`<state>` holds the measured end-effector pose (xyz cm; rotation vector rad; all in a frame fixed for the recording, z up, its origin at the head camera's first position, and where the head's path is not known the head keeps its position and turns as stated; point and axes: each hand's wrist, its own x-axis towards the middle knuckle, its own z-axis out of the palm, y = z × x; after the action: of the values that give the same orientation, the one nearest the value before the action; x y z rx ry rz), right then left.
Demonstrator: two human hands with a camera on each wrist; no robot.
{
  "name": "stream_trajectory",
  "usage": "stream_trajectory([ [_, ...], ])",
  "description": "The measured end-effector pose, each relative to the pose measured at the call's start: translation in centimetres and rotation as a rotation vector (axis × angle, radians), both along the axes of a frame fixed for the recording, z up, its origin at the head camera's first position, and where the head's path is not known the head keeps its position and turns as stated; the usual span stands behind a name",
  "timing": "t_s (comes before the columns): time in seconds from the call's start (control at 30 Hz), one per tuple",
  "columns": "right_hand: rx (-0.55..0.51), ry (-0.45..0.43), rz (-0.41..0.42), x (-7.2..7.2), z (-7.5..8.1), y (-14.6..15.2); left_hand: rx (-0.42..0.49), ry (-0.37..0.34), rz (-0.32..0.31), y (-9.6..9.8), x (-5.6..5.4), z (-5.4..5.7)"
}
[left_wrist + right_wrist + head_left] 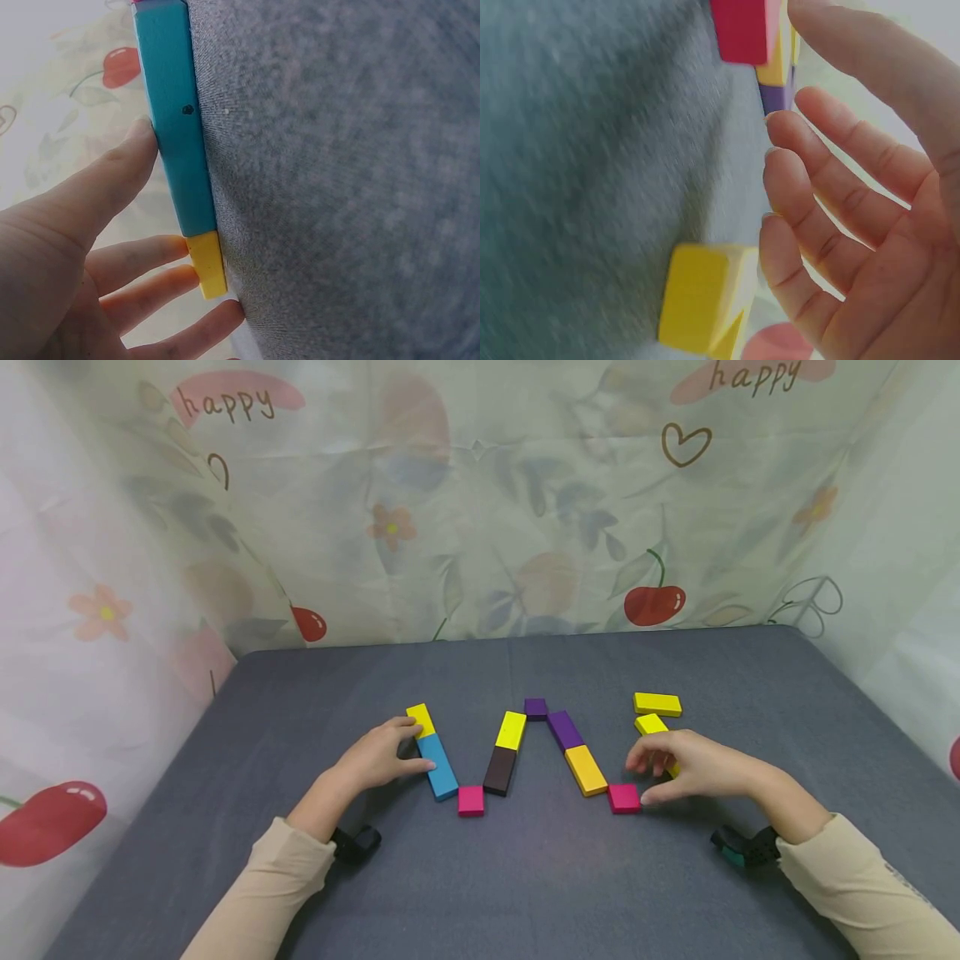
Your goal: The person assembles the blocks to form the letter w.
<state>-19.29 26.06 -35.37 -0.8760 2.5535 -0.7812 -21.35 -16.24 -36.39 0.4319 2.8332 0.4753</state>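
Observation:
My left hand [378, 755] lies along the left end of a zigzag row of flat blocks. Its fingers touch a yellow block [422, 720], and the thumb is against a blue block [176, 127]. A pink square block [471, 802] meets the blue block's lower end. My right hand [693, 764] hovers at the row's right end, fingers loosely bent and nothing held. Its thumb is beside another pink square block [624, 799]; I cannot tell whether they touch. Beyond that hand lies a yellow block [651, 723], partly covered by the fingers.
The row's middle has a dark brown block [500, 771], a yellow block [512, 730], a small purple block [536, 709], a longer purple block [566, 729] and an orange block [586, 770]. Another yellow block [657, 704] lies farther back right. A patterned curtain [480, 527] borders the grey table [540, 885].

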Motion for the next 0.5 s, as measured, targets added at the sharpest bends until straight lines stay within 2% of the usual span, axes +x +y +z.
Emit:
stream_trajectory([
  [0.33,0.017,0.106,-0.138,-1.0,1.1,2.4,-0.003,-0.002,0.000,0.0,0.1,0.0],
  [0.5,0.063,0.074,-0.148,-1.8,1.1,3.9,0.001,-0.005,0.002,0.0,0.1,0.1],
])
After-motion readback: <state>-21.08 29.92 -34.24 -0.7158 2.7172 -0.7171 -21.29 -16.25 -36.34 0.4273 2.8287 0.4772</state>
